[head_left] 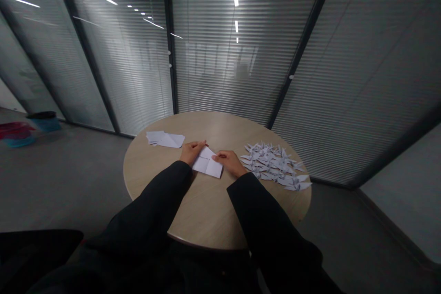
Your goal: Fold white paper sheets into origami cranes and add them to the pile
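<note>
Between my two hands is a white sheet of paper (pixel 208 165) with crease lines and a short line of dark marks across it. My left hand (pixel 193 151) grips its upper left edge, the fingers partly behind the sheet. At the right edge, the thumb and fingers of my right hand (pixel 230 161) pinch the paper. To the left on the round table lies a small stack of white paper sheets (pixel 172 140), fanned out. A dense cluster of folded paper cranes (pixel 272 161) covers the table's right side, close to my right hand.
The round wooden table (pixel 206 220) stands against a glass partition with blinds (pixel 220 82). On the floor at far left are a blue bin with a dark rim (pixel 46 121) and a blue bin with a red liner (pixel 17 134). A dark chair-like shape (pixel 34 252) sits at lower left.
</note>
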`<act>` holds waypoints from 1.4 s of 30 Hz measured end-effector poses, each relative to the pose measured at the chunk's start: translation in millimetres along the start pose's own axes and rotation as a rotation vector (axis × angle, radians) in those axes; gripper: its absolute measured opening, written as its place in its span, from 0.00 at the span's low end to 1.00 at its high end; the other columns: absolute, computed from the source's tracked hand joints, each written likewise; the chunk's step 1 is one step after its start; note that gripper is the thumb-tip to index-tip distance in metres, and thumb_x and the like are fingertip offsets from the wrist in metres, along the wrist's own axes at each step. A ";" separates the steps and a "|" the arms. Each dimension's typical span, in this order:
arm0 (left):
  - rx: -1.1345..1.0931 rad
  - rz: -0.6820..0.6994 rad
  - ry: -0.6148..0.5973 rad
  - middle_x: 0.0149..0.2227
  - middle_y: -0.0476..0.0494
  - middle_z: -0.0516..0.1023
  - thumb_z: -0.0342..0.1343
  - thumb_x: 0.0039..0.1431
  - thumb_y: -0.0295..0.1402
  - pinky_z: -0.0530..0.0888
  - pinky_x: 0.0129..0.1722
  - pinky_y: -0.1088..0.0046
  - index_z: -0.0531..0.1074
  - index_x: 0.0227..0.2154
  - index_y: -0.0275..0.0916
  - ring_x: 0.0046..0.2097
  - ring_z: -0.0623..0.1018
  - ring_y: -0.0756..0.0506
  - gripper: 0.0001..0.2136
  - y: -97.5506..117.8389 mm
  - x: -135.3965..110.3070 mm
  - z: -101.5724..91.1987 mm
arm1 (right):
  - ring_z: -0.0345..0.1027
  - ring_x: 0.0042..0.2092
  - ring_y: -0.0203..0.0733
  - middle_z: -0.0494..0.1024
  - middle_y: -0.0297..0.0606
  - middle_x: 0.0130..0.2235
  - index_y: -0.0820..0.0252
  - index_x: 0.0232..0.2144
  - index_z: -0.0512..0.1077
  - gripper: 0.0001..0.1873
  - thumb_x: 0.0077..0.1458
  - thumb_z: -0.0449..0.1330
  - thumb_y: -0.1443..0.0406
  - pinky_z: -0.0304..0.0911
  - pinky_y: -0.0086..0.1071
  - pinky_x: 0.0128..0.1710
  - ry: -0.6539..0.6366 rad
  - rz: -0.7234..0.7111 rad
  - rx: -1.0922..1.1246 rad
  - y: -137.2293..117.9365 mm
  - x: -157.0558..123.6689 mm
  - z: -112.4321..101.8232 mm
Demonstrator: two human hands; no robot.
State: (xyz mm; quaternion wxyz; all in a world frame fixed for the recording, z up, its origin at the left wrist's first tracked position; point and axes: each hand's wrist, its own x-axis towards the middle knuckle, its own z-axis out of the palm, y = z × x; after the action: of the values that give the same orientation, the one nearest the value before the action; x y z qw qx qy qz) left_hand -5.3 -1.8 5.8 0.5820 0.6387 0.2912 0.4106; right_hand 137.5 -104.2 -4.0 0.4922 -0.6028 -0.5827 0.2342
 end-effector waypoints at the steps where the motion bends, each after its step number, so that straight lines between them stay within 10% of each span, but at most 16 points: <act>1: 0.005 -0.005 -0.027 0.21 0.42 0.74 0.63 0.40 0.46 0.63 0.21 0.75 0.75 0.23 0.32 0.22 0.70 0.50 0.18 -0.4 -0.4 0.0 | 0.63 0.26 0.35 0.73 0.36 0.24 0.63 0.23 0.71 0.15 0.46 0.59 0.56 0.55 0.28 0.26 0.014 -0.003 -0.011 0.0 -0.1 -0.4; 20: 0.187 0.233 -0.104 0.24 0.47 0.67 0.65 0.37 0.36 0.64 0.30 0.73 0.70 0.16 0.34 0.28 0.68 0.50 0.11 3.3 -3.5 3.3 | 0.65 0.29 0.35 0.73 0.33 0.26 0.61 0.24 0.71 0.09 0.47 0.57 0.61 0.59 0.29 0.31 0.142 -0.090 0.035 -3.9 0.1 5.7; 42: -0.166 -0.092 0.096 0.19 0.45 0.72 0.64 0.37 0.35 0.63 0.22 0.74 0.70 0.21 0.33 0.21 0.69 0.50 0.12 2.8 5.3 -5.6 | 0.64 0.28 0.36 0.72 0.31 0.23 0.60 0.22 0.69 0.05 0.44 0.55 0.64 0.57 0.28 0.30 0.228 -0.067 -0.124 -10.3 0.7 -1.9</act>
State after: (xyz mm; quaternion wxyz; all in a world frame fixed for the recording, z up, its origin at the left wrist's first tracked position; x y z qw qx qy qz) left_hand -7.8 5.1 9.4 0.6365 0.5537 0.3130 0.4363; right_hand 134.3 -105.9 5.9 0.5247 -0.6349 -0.5561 0.1110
